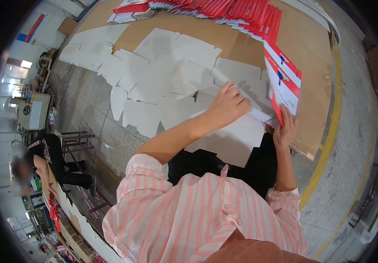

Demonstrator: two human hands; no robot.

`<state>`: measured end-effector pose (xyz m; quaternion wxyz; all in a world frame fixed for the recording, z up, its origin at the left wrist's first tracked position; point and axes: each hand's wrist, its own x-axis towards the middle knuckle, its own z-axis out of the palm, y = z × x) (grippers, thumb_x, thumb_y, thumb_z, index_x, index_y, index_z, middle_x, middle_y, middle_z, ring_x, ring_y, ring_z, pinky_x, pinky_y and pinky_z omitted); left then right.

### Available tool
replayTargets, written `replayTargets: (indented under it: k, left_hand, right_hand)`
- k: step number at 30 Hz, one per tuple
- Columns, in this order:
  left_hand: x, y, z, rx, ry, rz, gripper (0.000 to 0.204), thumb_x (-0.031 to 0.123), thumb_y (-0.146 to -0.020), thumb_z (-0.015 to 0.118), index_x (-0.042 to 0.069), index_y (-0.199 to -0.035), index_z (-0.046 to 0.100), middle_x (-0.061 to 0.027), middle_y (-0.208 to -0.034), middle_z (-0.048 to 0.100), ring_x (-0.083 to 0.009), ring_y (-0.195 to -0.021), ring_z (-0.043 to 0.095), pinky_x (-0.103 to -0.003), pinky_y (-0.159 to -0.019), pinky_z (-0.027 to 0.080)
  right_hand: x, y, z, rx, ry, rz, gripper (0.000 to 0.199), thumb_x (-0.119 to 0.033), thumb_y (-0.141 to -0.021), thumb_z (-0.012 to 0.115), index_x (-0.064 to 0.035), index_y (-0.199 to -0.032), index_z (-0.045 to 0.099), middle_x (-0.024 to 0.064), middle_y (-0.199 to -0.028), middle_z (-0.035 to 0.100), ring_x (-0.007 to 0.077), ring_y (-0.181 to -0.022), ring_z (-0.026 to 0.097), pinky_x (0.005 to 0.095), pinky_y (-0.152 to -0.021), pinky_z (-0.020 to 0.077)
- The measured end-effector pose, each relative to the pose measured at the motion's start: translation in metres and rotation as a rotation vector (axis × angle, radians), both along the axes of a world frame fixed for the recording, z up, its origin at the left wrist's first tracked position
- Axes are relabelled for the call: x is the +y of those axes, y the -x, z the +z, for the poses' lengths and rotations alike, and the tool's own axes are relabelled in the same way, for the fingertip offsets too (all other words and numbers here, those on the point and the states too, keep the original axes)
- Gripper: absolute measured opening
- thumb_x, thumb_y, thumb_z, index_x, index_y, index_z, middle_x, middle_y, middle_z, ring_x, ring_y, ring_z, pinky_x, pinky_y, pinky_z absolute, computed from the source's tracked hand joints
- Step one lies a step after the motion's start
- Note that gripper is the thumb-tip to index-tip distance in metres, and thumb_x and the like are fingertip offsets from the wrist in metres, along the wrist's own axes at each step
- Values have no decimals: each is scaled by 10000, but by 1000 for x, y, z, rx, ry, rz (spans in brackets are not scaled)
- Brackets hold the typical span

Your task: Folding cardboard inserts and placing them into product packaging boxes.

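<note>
Head view, only one. Left hand [229, 105] flat on the near sheet of a spread of white die-cut cardboard blanks [167, 83], fingers together and extended, pressing down, pinching nothing visible. Sheet under the palm: white blank [237, 131], lying flat, long axis roughly left-right, its near edge hanging over the near edge of the brown work table [311, 87]. Right hand [285, 129] just right of it, fingers curled up around the lower edge of a red-and-white printed carton blank [283, 79], gripping it; thumb side hidden, so grip depth unclear. Carton blank stands tilted on edge, long axis near-to-far, rising away from the fingers toward the far side, touching or just beside the right edge of the white sheet. Left hand nearer the white blanks, right hand nearer the printed one; hands close together, not touching. Far along the table: overlapping row of red printed blanks [241, 11] fanned left to right. White blanks overlap loosely across the table's left and middle. Striped pink shirt [197, 210] fills the near foreground. Far left, another person in dark clothes [60, 162] seated beside metal stools [77, 140], well apart. Yellow floor line [329, 144] right of the table.
</note>
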<state>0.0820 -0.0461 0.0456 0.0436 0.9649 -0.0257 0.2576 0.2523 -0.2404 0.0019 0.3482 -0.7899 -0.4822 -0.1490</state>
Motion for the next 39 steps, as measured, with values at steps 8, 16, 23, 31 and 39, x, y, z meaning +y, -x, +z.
replayTargets:
  k: [8, 16, 23, 31, 39]
  left_hand:
    - [32, -12, -27, -71, -135, 446, 507, 262, -762, 709, 16, -1180, 561, -155, -1160, 582, -348, -1172, 455, -545, -1016, 322]
    - [50, 110, 12, 170, 148, 274, 551, 234, -716, 739, 69, -1214, 570, -126, -1162, 572, -350, -1166, 459, -478, -1009, 353]
    - [82, 76, -10, -15, 324, 234, 240, 191, -741, 706, 87, -956, 680, -79, -989, 625, -292, -1061, 508, -443, -941, 394]
    - [47, 57, -19, 409, 380, 766, 188, 216, -874, 615, 29, -848, 621, -123, -782, 654, -268, -829, 619, -389, -644, 491]
    - [32, 38, -28, -526, 1754, 631, 321, 264, -974, 505, -26, -918, 630, -85, -824, 661, -183, -760, 639, -322, -662, 509]
  right_hand:
    - [7, 8, -9, -287, 222, 84, 536, -11, -703, 594, -96, -1233, 595, 61, -1208, 615, 261, -924, 560, 363, -826, 489]
    - [-31, -9, 7, -277, 270, 25, 567, 6, -683, 595, -79, -1243, 595, 69, -1224, 608, 280, -940, 556, 372, -829, 490]
    - [-58, -10, 3, -208, 314, 18, 570, 63, -714, 562, -76, -1266, 580, 110, -1227, 607, 321, -968, 547, 390, -883, 472]
    - [-57, -8, 3, -193, 298, -66, 559, 43, -728, 577, -79, -1273, 577, 108, -1217, 610, 318, -954, 550, 378, -875, 475]
    - [-61, -14, 4, -160, 222, -34, 555, 45, -733, 566, -74, -1275, 574, 111, -1215, 607, 324, -962, 544, 376, -881, 472]
